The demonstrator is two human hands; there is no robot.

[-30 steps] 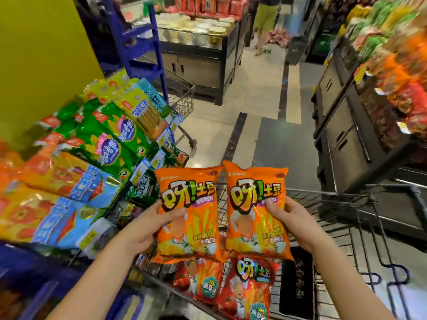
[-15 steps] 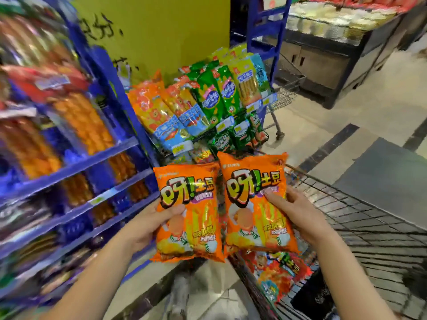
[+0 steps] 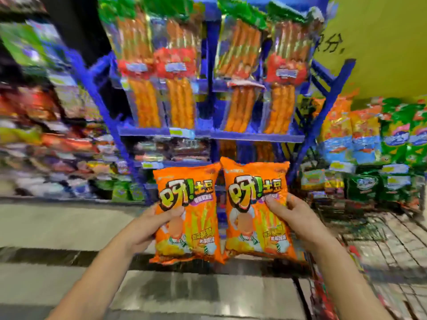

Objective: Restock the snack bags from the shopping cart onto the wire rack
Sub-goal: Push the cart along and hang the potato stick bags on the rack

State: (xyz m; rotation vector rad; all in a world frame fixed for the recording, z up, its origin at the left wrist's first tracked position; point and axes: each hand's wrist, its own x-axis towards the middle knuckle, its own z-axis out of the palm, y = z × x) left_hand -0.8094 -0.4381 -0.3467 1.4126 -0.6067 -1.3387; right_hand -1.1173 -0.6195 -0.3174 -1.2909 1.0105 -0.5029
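I hold two orange snack bags upright side by side at chest height. My left hand (image 3: pixel 150 227) grips the left orange bag (image 3: pixel 191 215) by its left edge, thumb across the front. My right hand (image 3: pixel 293 218) grips the right orange bag (image 3: pixel 251 204) by its right edge, thumb on the front. Straight ahead stands the blue wire rack (image 3: pixel 208 135), with long packs of orange stick snacks (image 3: pixel 180 102) on its upper shelves. The shopping cart (image 3: pixel 374 245) shows as wire mesh at the lower right, behind my right forearm. The picture is blurred by motion.
Green and orange snack bags (image 3: pixel 379 139) fill a display to the right of the rack, below a yellow wall (image 3: pixel 381 42). More blurred shelves of packets (image 3: pixel 46 135) run along the left. Tiled floor (image 3: pixel 57 227) lies in front of the rack.
My view has swung left, from the aisle and cart to the blue rack, which now stands straight ahead. Both hands keep their grip on the two orange bags.
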